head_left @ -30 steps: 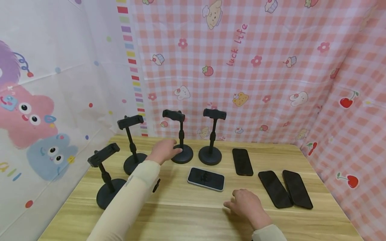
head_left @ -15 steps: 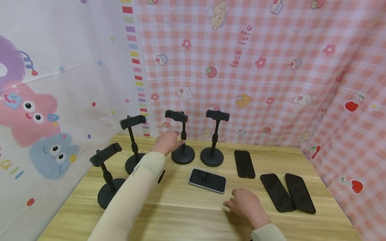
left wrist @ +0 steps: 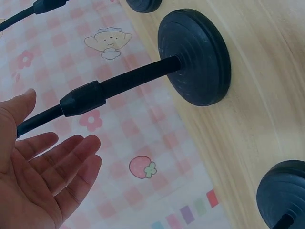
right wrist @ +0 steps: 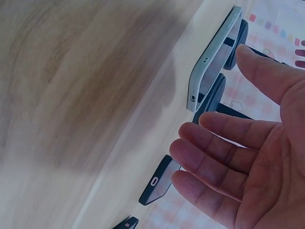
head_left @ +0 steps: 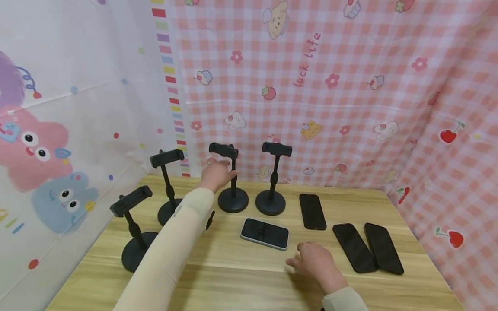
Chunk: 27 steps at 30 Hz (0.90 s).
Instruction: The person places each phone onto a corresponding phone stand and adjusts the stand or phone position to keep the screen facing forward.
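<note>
Wholly black stand (head_left: pixel 233 182): round ringed base (left wrist: pixel 202 59), slim upright pole (left wrist: pixel 133 79).

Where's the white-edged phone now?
Below the head view's centre, the white-edged phone lies in front of the rightmost stand, ahead and left of the right hand.

Rear stands (head_left: pixel 270 203) flank a seemingly narrow gap, a pale-edged phone (head_left: pixel 265 233) in front.
</note>
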Tool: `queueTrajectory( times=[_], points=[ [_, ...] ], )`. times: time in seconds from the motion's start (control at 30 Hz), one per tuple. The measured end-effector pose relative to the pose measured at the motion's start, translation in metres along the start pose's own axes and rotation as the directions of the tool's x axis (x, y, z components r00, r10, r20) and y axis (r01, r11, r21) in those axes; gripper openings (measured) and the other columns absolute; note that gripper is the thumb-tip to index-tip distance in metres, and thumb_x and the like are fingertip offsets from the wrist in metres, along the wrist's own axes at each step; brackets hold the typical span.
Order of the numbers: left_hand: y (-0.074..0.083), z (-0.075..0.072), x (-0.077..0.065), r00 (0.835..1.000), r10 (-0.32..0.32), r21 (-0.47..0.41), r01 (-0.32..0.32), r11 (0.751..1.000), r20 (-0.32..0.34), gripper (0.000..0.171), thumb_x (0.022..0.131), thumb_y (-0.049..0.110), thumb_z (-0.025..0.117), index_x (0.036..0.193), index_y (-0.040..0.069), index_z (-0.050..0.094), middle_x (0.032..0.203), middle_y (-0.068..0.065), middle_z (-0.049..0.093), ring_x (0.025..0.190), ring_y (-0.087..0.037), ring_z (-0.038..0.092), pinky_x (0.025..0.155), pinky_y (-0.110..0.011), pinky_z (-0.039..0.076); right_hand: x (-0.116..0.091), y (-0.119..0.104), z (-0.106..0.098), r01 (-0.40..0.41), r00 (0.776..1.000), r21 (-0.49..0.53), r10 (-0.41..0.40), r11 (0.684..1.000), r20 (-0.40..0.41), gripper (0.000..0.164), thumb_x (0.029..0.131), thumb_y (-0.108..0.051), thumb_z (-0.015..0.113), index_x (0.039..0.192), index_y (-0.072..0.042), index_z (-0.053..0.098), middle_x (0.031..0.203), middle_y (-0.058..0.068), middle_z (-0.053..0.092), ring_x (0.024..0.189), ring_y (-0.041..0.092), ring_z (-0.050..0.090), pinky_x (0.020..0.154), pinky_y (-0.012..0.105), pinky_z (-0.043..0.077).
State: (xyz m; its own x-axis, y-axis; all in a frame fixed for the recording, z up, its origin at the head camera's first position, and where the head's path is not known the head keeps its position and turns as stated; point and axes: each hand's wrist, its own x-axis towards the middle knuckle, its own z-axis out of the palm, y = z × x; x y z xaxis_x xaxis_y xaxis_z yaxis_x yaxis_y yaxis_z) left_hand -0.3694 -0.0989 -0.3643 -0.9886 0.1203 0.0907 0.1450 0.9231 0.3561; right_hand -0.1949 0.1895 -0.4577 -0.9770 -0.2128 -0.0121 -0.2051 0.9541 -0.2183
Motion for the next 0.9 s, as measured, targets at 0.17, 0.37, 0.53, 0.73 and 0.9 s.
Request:
queueTrajectory(
  times=[0.17,0.37,0.53,0.73,0.9],
  points=[
    [0.002,0.0,0.005,1.0,-0.006,-0.021,0.006,1.0,-0.028,0.057,0.1,0.046,0.056,0.14,0.007,0.056,0.133,-0.012,0.062,0.109,-0.032,0.064,0.087,-0.05,0.05,-0.001,0.002,-0.001,-0.007,1.0,-0.005,0.007,1.0,0.009,0.04,0.082,-0.039,0.079,0.086,-0.002,0.068,0.081,0.011,0.066,0.074,0.03,0.063,0.068,0.049,0.052],
    [0.006,-0.002,0.006,0.999,0.002,-0.096,-0.006,0.995,-0.042,0.038,0.102,0.04,0.055,0.115,0.006,0.066,0.104,-0.011,0.071,0.09,-0.029,0.066,0.076,-0.047,0.051,-0.001,0.004,-0.003,-0.004,1.0,-0.004,0.004,1.0,-0.012,0.039,0.081,-0.039,0.079,0.085,-0.002,0.067,0.08,0.01,0.065,0.073,0.03,0.063,0.068,0.048,0.051],
    [0.008,0.001,0.007,0.999,-0.002,-0.168,-0.006,0.986,-0.049,0.031,0.103,0.033,0.053,0.096,0.006,0.065,0.087,-0.009,0.066,0.076,-0.026,0.063,0.067,-0.042,0.049,-0.001,0.003,-0.003,-0.01,1.0,-0.001,0.01,1.0,-0.008,0.04,0.081,-0.04,0.079,0.087,-0.002,0.068,0.081,0.01,0.066,0.074,0.031,0.063,0.068,0.049,0.052],
    [0.007,0.007,0.012,0.999,-0.01,-0.166,0.004,0.986,-0.039,0.035,0.106,0.033,0.048,0.096,0.005,0.067,0.087,-0.009,0.068,0.074,-0.024,0.064,0.068,-0.04,0.051,0.0,-0.001,-0.002,-0.005,1.0,-0.001,0.004,1.0,-0.012,0.041,0.081,-0.04,0.079,0.087,-0.002,0.068,0.082,0.01,0.067,0.074,0.031,0.064,0.068,0.049,0.052],
    [0.004,0.012,0.015,0.997,0.02,-0.123,-0.03,0.992,-0.081,0.035,0.106,0.029,0.049,0.099,0.001,0.069,0.088,-0.013,0.069,0.072,-0.027,0.065,0.067,-0.042,0.052,0.0,-0.004,0.0,-0.005,1.0,0.007,0.005,1.0,-0.006,0.039,0.082,-0.04,0.079,0.085,-0.003,0.068,0.08,0.01,0.065,0.073,0.03,0.063,0.068,0.048,0.051]
  ],
)
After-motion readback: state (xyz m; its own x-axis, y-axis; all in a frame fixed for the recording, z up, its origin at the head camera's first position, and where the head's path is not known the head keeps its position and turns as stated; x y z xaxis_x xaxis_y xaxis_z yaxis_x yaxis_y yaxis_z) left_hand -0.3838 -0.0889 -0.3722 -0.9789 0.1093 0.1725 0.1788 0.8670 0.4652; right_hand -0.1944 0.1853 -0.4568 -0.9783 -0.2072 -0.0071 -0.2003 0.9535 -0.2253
